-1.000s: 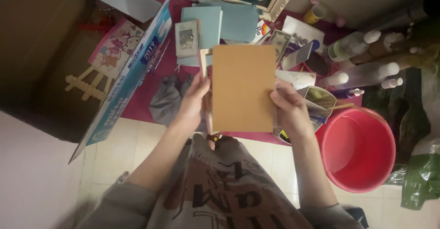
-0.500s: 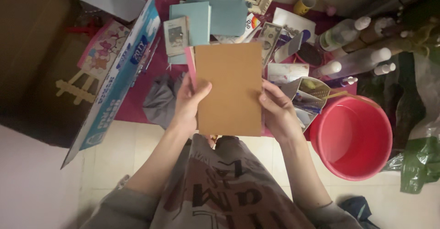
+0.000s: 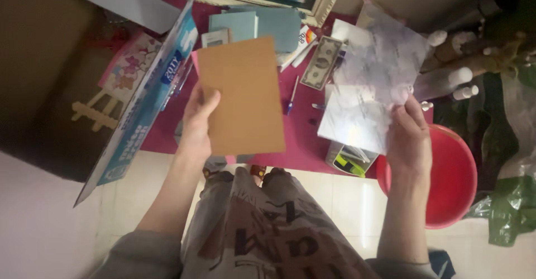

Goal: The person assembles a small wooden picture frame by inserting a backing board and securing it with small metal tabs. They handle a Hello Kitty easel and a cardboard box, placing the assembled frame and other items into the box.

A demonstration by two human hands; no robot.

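Note:
My left hand grips a plain brown card sleeve by its left edge, holding it flat above a magenta mat. My right hand holds a clear, crinkled plastic sheet by its lower right corner, off to the right of the sleeve. Through the plastic I see pale papers and a small box of green markers. The two hands are well apart.
On the mat lie light blue booklets, a banknote and a blue pen. A red bucket stands at the right by white-capped bottles. A tall blue-and-white box leans at the left.
My right hand has let go of the brown sleeve and swung out to the right with the clear plastic sheet. The left hand alone now holds the sleeve.

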